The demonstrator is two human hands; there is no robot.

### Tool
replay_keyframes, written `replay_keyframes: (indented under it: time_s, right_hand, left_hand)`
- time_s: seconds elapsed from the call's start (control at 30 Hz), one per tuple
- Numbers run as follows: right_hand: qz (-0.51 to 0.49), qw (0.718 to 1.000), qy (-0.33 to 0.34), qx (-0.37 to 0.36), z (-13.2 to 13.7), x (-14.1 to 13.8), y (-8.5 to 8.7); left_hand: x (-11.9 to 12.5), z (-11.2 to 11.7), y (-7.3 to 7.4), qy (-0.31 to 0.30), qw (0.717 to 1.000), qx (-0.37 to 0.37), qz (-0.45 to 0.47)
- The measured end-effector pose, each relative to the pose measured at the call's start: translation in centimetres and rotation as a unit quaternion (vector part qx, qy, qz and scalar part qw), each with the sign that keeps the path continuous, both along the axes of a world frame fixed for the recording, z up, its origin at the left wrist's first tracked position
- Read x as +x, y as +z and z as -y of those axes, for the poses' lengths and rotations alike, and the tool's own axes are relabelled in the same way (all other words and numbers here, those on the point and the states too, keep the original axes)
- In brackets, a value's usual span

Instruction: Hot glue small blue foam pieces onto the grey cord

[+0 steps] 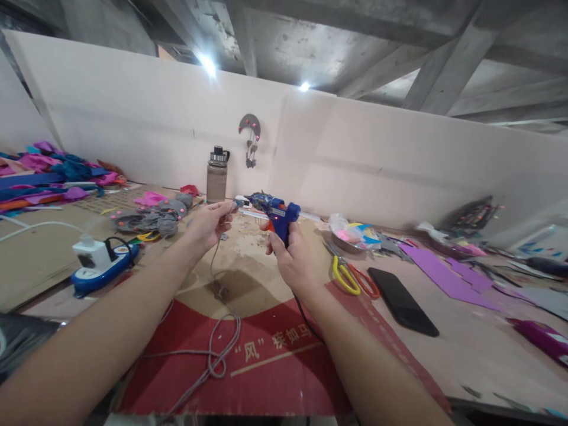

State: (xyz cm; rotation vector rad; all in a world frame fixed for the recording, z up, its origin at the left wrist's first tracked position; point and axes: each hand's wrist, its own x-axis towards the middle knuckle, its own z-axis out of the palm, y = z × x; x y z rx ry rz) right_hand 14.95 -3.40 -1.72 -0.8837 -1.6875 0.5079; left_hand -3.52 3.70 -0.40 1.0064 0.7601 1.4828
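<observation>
My right hand (pixel 290 251) is wrapped round the handle of a blue hot glue gun (pixel 277 216), its nozzle pointing left and a small red light showing on its side. My left hand (pixel 212 225) pinches a grey cord (pixel 213 266) near its end, close to the nozzle. At the fingertips is a small greyish-blue bit, too small to make out. From the left hand the cord hangs down and lies in loose loops over a red and brown cardboard sheet (pixel 261 390). A dark cable runs down from the glue gun beneath my right forearm.
A water bottle (pixel 217 177) stands by the white partition (pixel 355 154), where a grey moon ornament (pixel 251 133) hangs. At left are a blue power strip (pixel 104 271) and fabric scraps (pixel 53 171). Scissors (pixel 348 275), a phone (pixel 402 300) and purple sheets (pixel 444 272) lie at right.
</observation>
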Motion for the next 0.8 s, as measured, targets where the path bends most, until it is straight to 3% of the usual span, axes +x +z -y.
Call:
replay_keyframes:
  time_s: [0.23, 0.8]
  right_hand:
    - [0.094, 0.994, -0.048, 0.007, 0.43, 0.18, 0.37]
    - [0.148, 0.98, -0.119, 0.06, 0.46, -0.16, 0.21]
  left_hand:
    - [0.17, 0.2, 0.22, 0.006, 1.0, -0.01, 0.0]
    - [0.32, 0.44, 0.47, -0.019, 1.0, 0.004, -0.013]
